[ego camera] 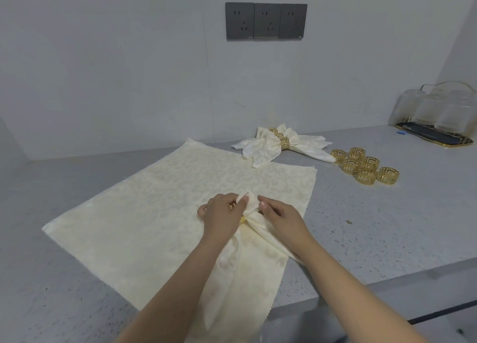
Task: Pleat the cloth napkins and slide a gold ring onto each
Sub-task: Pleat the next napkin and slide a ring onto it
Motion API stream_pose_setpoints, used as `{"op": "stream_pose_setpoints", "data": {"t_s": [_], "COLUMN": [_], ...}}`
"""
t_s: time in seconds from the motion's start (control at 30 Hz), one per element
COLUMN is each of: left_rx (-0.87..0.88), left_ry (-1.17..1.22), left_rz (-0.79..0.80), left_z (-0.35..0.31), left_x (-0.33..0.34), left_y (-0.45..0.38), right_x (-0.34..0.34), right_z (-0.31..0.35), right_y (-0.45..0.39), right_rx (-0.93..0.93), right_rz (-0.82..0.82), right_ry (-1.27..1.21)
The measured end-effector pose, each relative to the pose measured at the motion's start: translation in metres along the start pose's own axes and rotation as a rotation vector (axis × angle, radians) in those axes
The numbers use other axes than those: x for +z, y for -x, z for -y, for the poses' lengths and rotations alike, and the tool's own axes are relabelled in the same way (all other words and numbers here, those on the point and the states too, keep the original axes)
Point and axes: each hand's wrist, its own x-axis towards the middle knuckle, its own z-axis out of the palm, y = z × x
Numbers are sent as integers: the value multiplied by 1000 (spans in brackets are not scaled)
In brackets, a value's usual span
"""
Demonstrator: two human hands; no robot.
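grey counter (361, 239): i'm threading; left hand (222, 213) gripping gold ring (232, 206), right hand (278, 213) pinching gathered napkin (247, 252) beside it; pulling through next, probably.

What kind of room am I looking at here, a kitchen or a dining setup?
Probably a kitchen or pantry prep counter: a grey speckled stone-look countertop against a plain wall, a row of three dark wall sockets above it, and clear ribbed glass jars on a black gold-rimmed tray in the corner.
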Motion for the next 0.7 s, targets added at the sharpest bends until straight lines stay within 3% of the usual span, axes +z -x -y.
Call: {"op": "stream_pose_setpoints", "data": {"t_s": [0.17, 0.37, 0.5, 0.6, 0.7], "left_rx": [-113, -163, -79, 42, 119], "left_ry": [95, 191, 119, 25, -109], "left_rz": [-200, -264, -268, -178, -80], "left_z": [8, 12, 17, 15, 7], "left_x": [-3, -8, -12, -13, -13], "left_y": [-7, -8, -9, -7, -2], "right_x": [13, 21, 18, 13, 8], "right_z": [-1, -12, -11, -7, 10], "right_y": [12, 18, 16, 13, 11], "right_rx": [-106, -207, -269, -241, -115], "right_rz": [-19, -25, -33, -56, 0], "right_ry": [344, 520, 621, 558, 191]}}
